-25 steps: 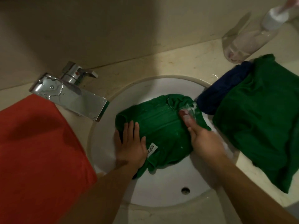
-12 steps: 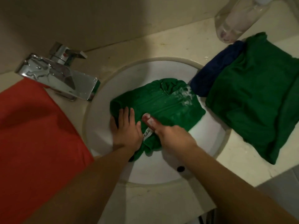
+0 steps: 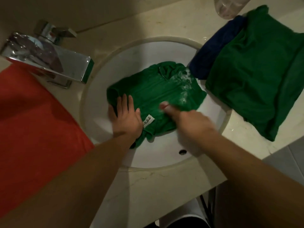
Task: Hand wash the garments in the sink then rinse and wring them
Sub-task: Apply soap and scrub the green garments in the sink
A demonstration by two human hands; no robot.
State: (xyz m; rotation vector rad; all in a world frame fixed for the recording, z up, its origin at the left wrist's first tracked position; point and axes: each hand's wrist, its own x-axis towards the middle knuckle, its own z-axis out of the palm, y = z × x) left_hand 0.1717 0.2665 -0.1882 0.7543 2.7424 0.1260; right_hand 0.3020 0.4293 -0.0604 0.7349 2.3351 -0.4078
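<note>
A pale stone counter (image 3: pixel 164 186) fills most of the frame, and a red cloth (image 3: pixel 41 120) covers its left side, cut off by the frame edge. The white round sink (image 3: pixel 131 60) sits in the middle. To its right a dark green garment (image 3: pixel 255 71) lies folded on the counter, overlapping a blue garment (image 3: pixel 212 51) whose near end hangs over the sink rim. The task's wet green garment (image 3: pixel 151 89) lies crumpled in the basin, centre frame, with white suds (image 3: pixel 184 84) on its upper right part. A chrome faucet (image 3: pixel 49 58) at upper left reaches over the rim. The left hand (image 3: pixel 126 117) lies flat with straight fingers, pressing the garment's left edge and hiding part of it. The right hand (image 3: pixel 189 124) rests on the garment's lower right and is blurred, so I cannot tell whether it grips the cloth; something pinkish shows at its tip. A clear bottle (image 3: pixel 230 7) is cut off at the top right. A small white label (image 3: pixel 148 120) between the hands carries print too small to read. An overflow hole (image 3: pixel 182 152) shows in the near wall of the basin
</note>
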